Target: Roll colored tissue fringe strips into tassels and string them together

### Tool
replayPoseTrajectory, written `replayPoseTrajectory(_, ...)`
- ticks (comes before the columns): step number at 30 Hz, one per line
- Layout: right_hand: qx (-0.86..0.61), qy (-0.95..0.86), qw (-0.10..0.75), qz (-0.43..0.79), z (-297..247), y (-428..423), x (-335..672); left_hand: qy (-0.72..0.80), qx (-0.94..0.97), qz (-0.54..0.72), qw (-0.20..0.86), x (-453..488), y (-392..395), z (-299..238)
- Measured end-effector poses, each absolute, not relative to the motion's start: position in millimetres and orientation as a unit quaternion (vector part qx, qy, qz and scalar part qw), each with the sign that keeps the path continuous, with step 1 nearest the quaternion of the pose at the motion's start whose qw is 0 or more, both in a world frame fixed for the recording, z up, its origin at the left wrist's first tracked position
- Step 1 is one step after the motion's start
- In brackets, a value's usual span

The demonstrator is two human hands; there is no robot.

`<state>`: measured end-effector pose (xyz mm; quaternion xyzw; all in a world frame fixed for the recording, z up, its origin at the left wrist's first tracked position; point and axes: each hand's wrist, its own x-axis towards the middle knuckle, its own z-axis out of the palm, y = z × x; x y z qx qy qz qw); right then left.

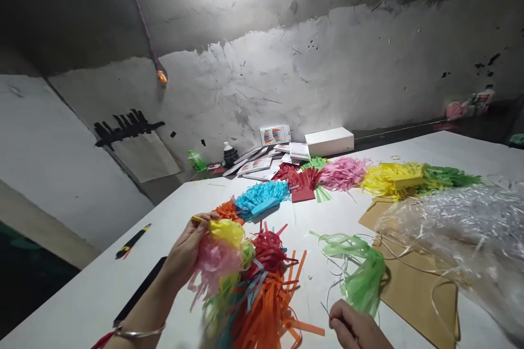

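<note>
My left hand (182,256) is closed around the top of a bunch of fringed paper tassels, pinching the yellow tassel (228,233) near its folded end. Below it hang a pink tassel (219,263), a red tassel (269,248) and an orange tassel (264,305), with yellow-green and blue strips partly hidden among them. At the lower right, the fingertips of my right hand (356,327) press together on a thin string (326,310). A translucent green tassel (364,278) lies just beyond that hand.
Behind are piles of fringed paper: blue (262,196), red (303,182), pink (343,173), yellow (393,180). Brown cardboard (421,294) lies under a clear plastic bag (462,229) at right. A black-and-yellow cutter (133,241) lies left. Boxes (329,142) stand by the wall.
</note>
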<state>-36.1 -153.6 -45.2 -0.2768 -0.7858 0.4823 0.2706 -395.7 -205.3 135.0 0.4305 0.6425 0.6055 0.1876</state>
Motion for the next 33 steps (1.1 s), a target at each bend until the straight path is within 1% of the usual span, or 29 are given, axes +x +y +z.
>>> replayPoseTrajectory(2, -0.248, -0.797, 0.291, 0.468, -36.8, -151.3, -39.9, 0.642, 0.448, 0.593, 0.189, -386.8, -205.9, 126.9)
replayPoseTrajectory(5, -0.192, -0.807, 0.328, 0.452, -8.4, -146.2, -49.2, 0.638, 0.481, 0.563, 0.212, -363.4, -207.4, 112.9)
replayPoseTrajectory(9, -0.162, -0.804, 0.359, 0.446, 39.0, -142.0, -67.1, 0.615, 0.498, 0.547, 0.275, -317.8, -211.4, 87.6)
replayPoseTrajectory(11, -0.158, -0.8, 0.377, 0.439, 52.0, -141.6, -75.8, 0.604, 0.485, 0.551, 0.31, -295.9, -214.2, 74.0)
replayPoseTrajectory(16, -0.184, -0.797, 0.394, 0.419, 48.2, -144.5, -83.9, 0.573, 0.42, 0.57, 0.412, -261.7, -219.7, 47.8)
replayPoseTrajectory(20, -0.187, -0.785, 0.401, 0.433, 39.8, -149.6, -77.9, 0.547, 0.358, 0.592, 0.471, -254.2, -223.2, 33.5)
replayPoseTrajectory(26, -0.184, -0.778, 0.404, 0.444, 36.8, -154.0, -71.2, 0.524, 0.317, 0.603, 0.511, -245.9, -225.1, 22.9)
replayPoseTrajectory(33, -0.195, -0.773, 0.417, 0.437, 39.0, -153.5, -65.5, 0.516, 0.265, 0.614, 0.535, -222.8, -225.6, 35.7)
